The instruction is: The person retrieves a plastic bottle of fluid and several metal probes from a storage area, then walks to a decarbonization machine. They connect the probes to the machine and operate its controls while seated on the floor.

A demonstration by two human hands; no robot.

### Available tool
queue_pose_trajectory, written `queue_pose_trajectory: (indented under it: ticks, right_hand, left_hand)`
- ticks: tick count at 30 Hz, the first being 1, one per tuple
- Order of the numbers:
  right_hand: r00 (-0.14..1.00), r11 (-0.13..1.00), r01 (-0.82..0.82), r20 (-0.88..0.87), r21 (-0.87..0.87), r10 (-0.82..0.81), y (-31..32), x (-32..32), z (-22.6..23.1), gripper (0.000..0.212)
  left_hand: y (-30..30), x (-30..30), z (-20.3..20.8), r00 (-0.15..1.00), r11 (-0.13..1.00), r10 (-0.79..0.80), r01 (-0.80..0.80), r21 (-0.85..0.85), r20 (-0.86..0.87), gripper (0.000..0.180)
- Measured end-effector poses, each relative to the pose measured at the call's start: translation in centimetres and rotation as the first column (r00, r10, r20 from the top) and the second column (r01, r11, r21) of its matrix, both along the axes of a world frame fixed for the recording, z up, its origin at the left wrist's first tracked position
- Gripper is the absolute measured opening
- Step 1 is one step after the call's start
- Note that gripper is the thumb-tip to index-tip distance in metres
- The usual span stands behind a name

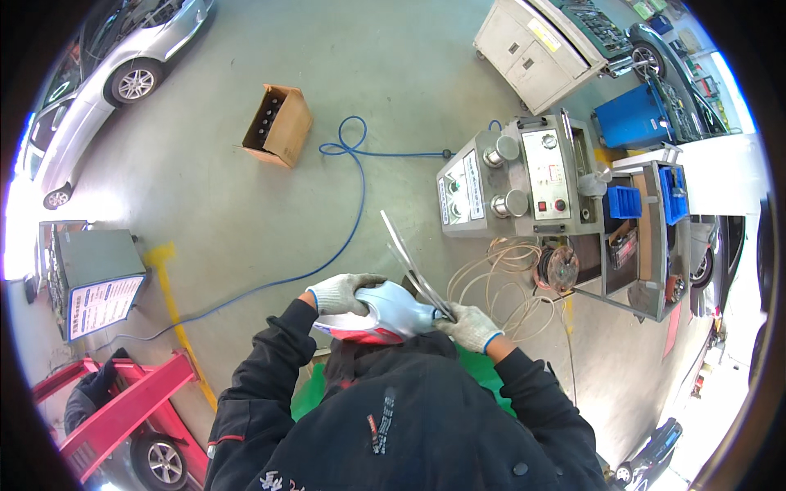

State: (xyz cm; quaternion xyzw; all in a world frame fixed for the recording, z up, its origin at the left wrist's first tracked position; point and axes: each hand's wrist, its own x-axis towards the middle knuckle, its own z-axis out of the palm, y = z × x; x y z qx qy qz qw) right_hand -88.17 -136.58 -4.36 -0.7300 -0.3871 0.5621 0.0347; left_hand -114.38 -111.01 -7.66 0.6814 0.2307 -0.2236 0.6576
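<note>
My left hand point(348, 295), in a pale knit work glove, is closed around a light blue-white plastic jug point(391, 304) with a red patch on its side. The jug lies tilted close to my chest, its neck pointing right. At that neck my right hand point(471, 328), gloved too, is closed on the lower end of some thin, shiny, pale tubes point(407, 255). These slant up and left past the jug. Whether the tube ends sit inside the jug's mouth or beside it is hidden by my fingers.
An open cardboard box point(288, 131) with several dark-capped bottles stands on the floor ahead. A blue hose point(360, 188) runs across to a metal machine point(524, 176). Coiled pale hose point(483, 274) lies right. Tool cabinet point(532, 57), cars point(135, 82) and a red lift point(135, 409) surround me.
</note>
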Motion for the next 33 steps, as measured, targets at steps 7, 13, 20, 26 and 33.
queue_pose_trajectory:
  ticks: [7, 13, 20, 26, 33]
  right_hand:
    - [0.989, 0.99, -0.132, -0.069, -0.057, 0.128, 2.6, 3.4, -4.7, 0.058]
    - [0.985, 0.988, -0.149, -0.091, -0.048, 0.144, 5.0, 4.1, -6.1, 0.048]
    - [0.736, 0.736, -0.676, 0.077, 0.027, 0.673, 6.8, 5.2, -7.2, 0.04]
    - [0.896, 0.874, -0.444, -0.081, -0.195, 0.437, 7.7, 5.8, -6.2, 0.042]
    - [0.756, 0.752, -0.654, -0.032, -0.074, 0.654, 5.8, 6.4, -10.1, 0.028]
  left_hand:
    - [-2.5, 4.9, -1.1, 0.931, 0.843, -0.32, 0.364, 0.396, -0.175, 0.099]
    - [-9.7, 9.0, -2.0, 0.979, 0.655, -0.199, 0.161, 0.738, -0.038, 0.083]
    - [-14.8, 12.5, -7.3, 0.997, 0.788, 0.067, -0.076, 0.611, 0.039, 0.059]
    - [-16.6, 12.4, -9.7, 0.951, 0.853, 0.298, -0.302, 0.425, 0.079, 0.057]
    - [-18.2, 13.0, -13.2, 0.895, 0.763, 0.438, -0.421, 0.49, 0.086, 0.059]
